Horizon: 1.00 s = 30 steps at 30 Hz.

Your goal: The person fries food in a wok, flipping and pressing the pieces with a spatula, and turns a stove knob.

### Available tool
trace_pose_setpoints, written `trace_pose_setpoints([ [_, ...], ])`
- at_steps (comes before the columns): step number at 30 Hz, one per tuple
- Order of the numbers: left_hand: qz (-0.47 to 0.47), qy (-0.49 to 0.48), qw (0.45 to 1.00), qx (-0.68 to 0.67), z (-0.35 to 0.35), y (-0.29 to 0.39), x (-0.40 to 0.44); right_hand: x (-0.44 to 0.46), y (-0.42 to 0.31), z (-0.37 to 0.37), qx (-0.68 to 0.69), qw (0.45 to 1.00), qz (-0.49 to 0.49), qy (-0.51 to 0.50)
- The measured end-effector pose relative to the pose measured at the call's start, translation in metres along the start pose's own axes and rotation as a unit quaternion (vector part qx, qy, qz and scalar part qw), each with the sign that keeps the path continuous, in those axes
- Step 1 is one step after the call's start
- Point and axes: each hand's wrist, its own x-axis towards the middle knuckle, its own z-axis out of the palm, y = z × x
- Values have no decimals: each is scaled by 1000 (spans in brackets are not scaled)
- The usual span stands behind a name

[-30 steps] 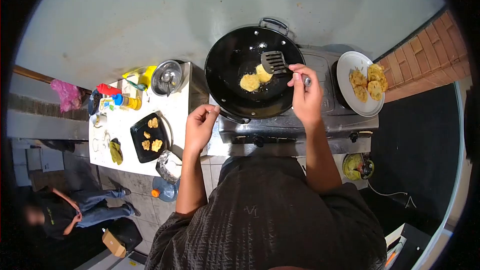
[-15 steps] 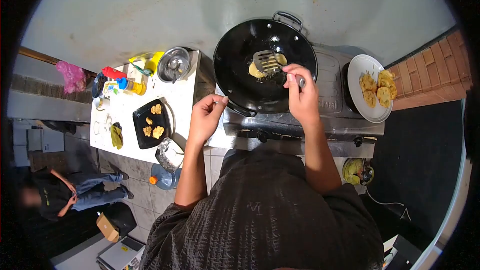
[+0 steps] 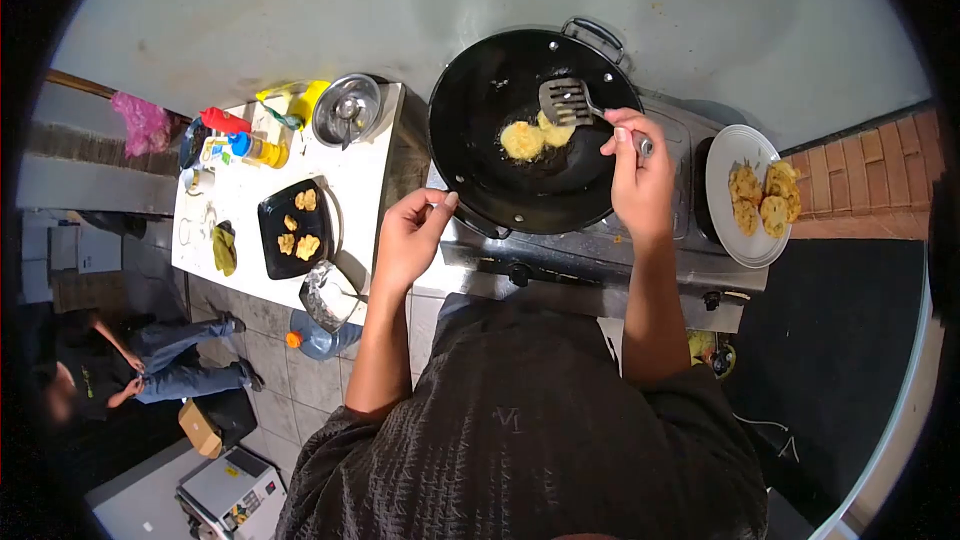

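Note:
My right hand [image 3: 642,175] is closed around the handle of a slotted spatula [image 3: 566,100]. Its metal blade is over the black wok [image 3: 480,90], by the upper edge of a pale yellow fritter [image 3: 556,131]. A second round fritter [image 3: 522,140] lies against it on the left, with oil bubbling around both. At the wok's near-left rim, the thumb and fingers of my left hand [image 3: 410,230] are pinched together on the edge. The wok sits on a metal gas stove [image 3: 600,255].
Right of the wok, a white plate [image 3: 728,215] bears several browned fritters. The white table [image 3: 235,270] on the left holds a black tray [image 3: 270,250] with battered pieces, a steel bowl [image 3: 325,125] and bottles. Another person [image 3: 100,360] is at far left.
The spatula has moved up and right, uncovering the fritters, which now show side by side. My right hand shifted right with it; my left hand stays at the rim.

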Motion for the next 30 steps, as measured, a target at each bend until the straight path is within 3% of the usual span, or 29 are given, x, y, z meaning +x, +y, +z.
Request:
trace_pose_setpoints([
  [6, -15, 11, 1000, -15, -3, 2, -4, -5, -6, 11, 79, 996, -6, -42],
  [20, -3, 16, 1000, -4, 0, 3, -8, -11, -11, 8, 47, 994, 18, -98],
  [30, -5, 19, 1000, -17, -1, -2, -12, 7, -1, -11, 29, 999, 8, -11],
])
